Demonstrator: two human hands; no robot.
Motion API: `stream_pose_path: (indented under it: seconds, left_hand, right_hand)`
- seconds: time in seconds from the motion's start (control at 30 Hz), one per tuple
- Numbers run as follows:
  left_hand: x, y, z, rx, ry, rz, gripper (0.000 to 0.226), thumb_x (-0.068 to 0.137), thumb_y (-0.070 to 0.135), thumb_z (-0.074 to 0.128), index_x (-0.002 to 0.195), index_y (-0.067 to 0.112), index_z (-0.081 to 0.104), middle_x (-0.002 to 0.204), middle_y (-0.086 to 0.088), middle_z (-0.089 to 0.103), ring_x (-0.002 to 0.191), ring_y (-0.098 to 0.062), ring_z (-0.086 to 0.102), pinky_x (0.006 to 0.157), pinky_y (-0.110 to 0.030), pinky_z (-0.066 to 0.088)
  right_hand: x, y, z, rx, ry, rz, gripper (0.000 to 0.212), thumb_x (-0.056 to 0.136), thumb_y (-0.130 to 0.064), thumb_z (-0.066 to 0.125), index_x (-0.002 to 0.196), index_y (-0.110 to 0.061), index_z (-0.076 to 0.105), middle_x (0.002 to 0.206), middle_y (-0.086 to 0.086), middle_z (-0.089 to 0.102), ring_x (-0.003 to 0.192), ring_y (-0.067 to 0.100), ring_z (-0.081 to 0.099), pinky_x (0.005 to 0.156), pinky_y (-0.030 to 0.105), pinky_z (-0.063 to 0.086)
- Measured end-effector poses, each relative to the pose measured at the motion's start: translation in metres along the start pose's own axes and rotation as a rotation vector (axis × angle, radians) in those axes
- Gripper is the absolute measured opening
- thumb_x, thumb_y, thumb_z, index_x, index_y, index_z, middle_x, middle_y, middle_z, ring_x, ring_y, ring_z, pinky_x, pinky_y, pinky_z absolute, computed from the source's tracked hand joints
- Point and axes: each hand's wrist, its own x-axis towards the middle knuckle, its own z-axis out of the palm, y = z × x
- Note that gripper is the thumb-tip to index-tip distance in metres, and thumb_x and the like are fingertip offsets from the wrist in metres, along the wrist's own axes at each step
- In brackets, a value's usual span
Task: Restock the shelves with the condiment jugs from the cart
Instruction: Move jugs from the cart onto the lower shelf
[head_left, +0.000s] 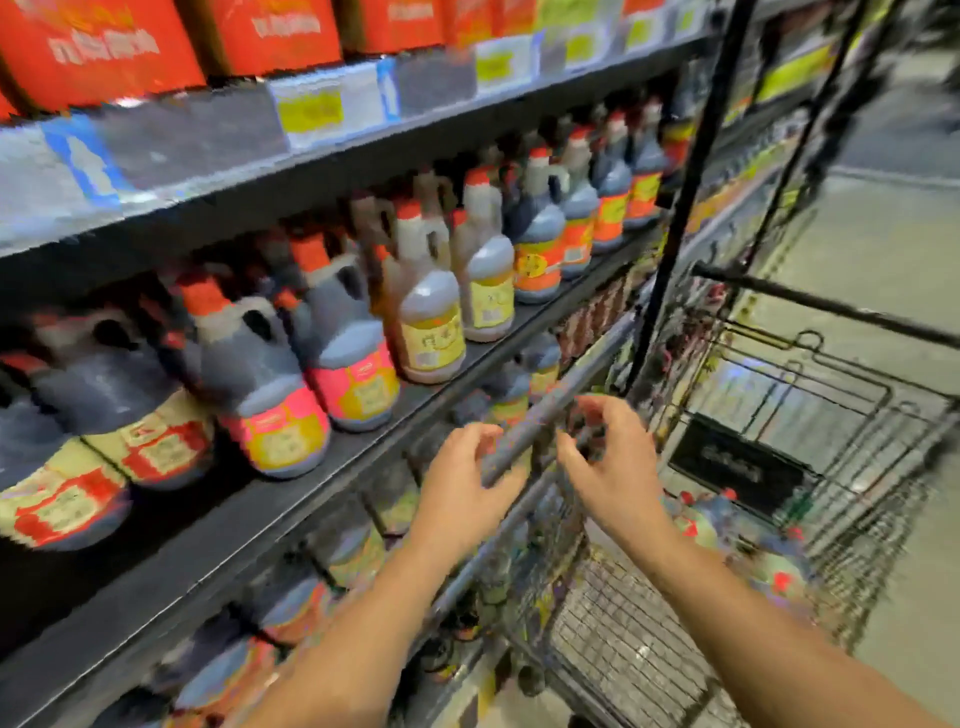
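The left hand (467, 473) is curled round the cart's handle (550, 405), with its fingers over the bar and its thumb under it. The right hand (613, 457) is just beside it with its fingers bent, but blur hides whether it is pinching anything.

The jugs to be stocked (711, 519) lie low in the cart (597, 623), against the far right side of its basket, with their red caps showing. The cart's left side is close to the shelf (208, 535).

The step in hand looks like parking the cart and reaching in for the first jug. To do it well:
- Steady the cart before letting go of the handle, so it does not roll into the lower racks.
- Reach over the basket's near rim rather than through the upright frame.
- Take one jug by its moulded loop and support the base with the other hand, since a full jug is probably heavy and may swing.

The shelved jugs (270, 400) stand a little back from the shelf's front edge. A new jug probably goes in upright along that edge, with its label facing out.
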Motion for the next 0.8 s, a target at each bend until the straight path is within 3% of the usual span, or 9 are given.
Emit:
stream_pose_path:
  seconds: [0.17, 0.27, 0.37, 0.47, 0.5, 0.57, 0.63, 0.73, 0.8]
  left_hand:
    - [0.053, 0.008, 0.113, -0.001, -0.286, -0.019, 0.036, 0.079, 0.035, 0.073, 0.107, 0.031, 0.05, 0.101, 0.003, 0.055, 0.094, -0.014, 0.056, 0.086, -0.033, 0.049]
    - [0.084, 0.009, 0.179, 0.049, -0.458, -0.078, 0.036, 0.083, 0.033, 0.071, 0.112, 0.027, 0.05, 0.098, 0.006, 0.054, 0.09, -0.012, 0.055, 0.078, -0.021, 0.044]
    - [0.112, 0.001, 0.247, 0.046, -0.539, -0.138, 0.047, 0.076, 0.034, 0.071, 0.116, 0.017, 0.055, 0.106, -0.009, 0.06, 0.093, -0.023, 0.06, 0.075, -0.022, 0.043]
    - [0.134, -0.012, 0.313, 0.057, -0.683, -0.201, 0.032, 0.085, 0.022, 0.07, 0.108, 0.025, 0.049, 0.095, -0.001, 0.056, 0.072, -0.003, 0.051, 0.061, -0.011, 0.042]
    - [0.141, -0.018, 0.333, 0.064, -0.703, -0.209, 0.03, 0.087, 0.019, 0.069, 0.107, 0.025, 0.048, 0.093, 0.0, 0.055, 0.073, -0.003, 0.051, 0.063, -0.011, 0.045]
    - [0.153, -0.029, 0.368, 0.137, -0.729, -0.23, 0.035, 0.083, 0.033, 0.07, 0.112, 0.022, 0.053, 0.103, -0.003, 0.06, 0.089, -0.018, 0.061, 0.082, -0.029, 0.053]
    - [0.162, -0.045, 0.4, 0.228, -0.789, -0.243, 0.039, 0.077, 0.043, 0.072, 0.108, 0.029, 0.052, 0.109, -0.008, 0.06, 0.099, -0.027, 0.061, 0.083, -0.044, 0.054]
    - [0.174, -0.069, 0.446, 0.315, -0.84, -0.243, 0.031, 0.075, 0.045, 0.074, 0.081, 0.028, 0.049, 0.088, -0.006, 0.056, 0.083, -0.024, 0.057, 0.062, -0.031, 0.047]
    - [0.181, -0.077, 0.468, 0.336, -0.82, -0.203, 0.026, 0.079, 0.035, 0.075, 0.089, 0.02, 0.056, 0.088, -0.004, 0.056, 0.085, -0.022, 0.054, 0.065, -0.029, 0.042]
  right_hand:
    - [-0.002, 0.126, -0.041, -0.107, 0.019, 0.356, 0.042, 0.088, -0.03, 0.067, 0.125, -0.014, 0.054, 0.111, -0.002, 0.052, 0.107, 0.016, 0.052, 0.086, 0.025, 0.038]
    - [-0.006, 0.203, -0.048, -0.165, 0.034, 0.533, 0.036, 0.085, -0.03, 0.068, 0.117, -0.017, 0.057, 0.106, -0.002, 0.055, 0.104, 0.021, 0.054, 0.083, 0.031, 0.043]
    - [-0.009, 0.273, -0.047, -0.202, -0.001, 0.727, 0.039, 0.083, -0.033, 0.068, 0.116, -0.015, 0.056, 0.11, 0.007, 0.059, 0.103, 0.026, 0.056, 0.079, 0.033, 0.043]
    - [-0.013, 0.341, -0.035, -0.221, -0.075, 0.928, 0.05, 0.079, -0.044, 0.065, 0.118, -0.015, 0.055, 0.108, 0.009, 0.059, 0.103, 0.029, 0.057, 0.078, 0.033, 0.045]
    - [-0.015, 0.361, -0.03, -0.224, -0.082, 0.983, 0.052, 0.078, -0.048, 0.062, 0.119, -0.018, 0.053, 0.106, 0.009, 0.06, 0.103, 0.031, 0.059, 0.079, 0.035, 0.049]
    - [-0.016, 0.392, -0.025, -0.226, -0.062, 1.085, 0.056, 0.08, -0.047, 0.064, 0.126, -0.017, 0.05, 0.115, 0.015, 0.059, 0.107, 0.037, 0.059, 0.085, 0.04, 0.052]
    - [-0.014, 0.413, -0.022, -0.258, -0.067, 1.158, 0.064, 0.083, -0.04, 0.067, 0.136, -0.013, 0.044, 0.133, 0.019, 0.05, 0.119, 0.038, 0.051, 0.094, 0.04, 0.045]
    - [-0.019, 0.448, -0.016, -0.299, -0.112, 1.229, 0.066, 0.086, -0.041, 0.064, 0.14, -0.009, 0.043, 0.145, 0.021, 0.041, 0.133, 0.038, 0.039, 0.107, 0.041, 0.035]
    - [-0.021, 0.468, -0.008, -0.281, -0.075, 1.305, 0.08, 0.083, -0.052, 0.06, 0.144, -0.007, 0.039, 0.146, 0.021, 0.04, 0.137, 0.036, 0.036, 0.109, 0.042, 0.035]
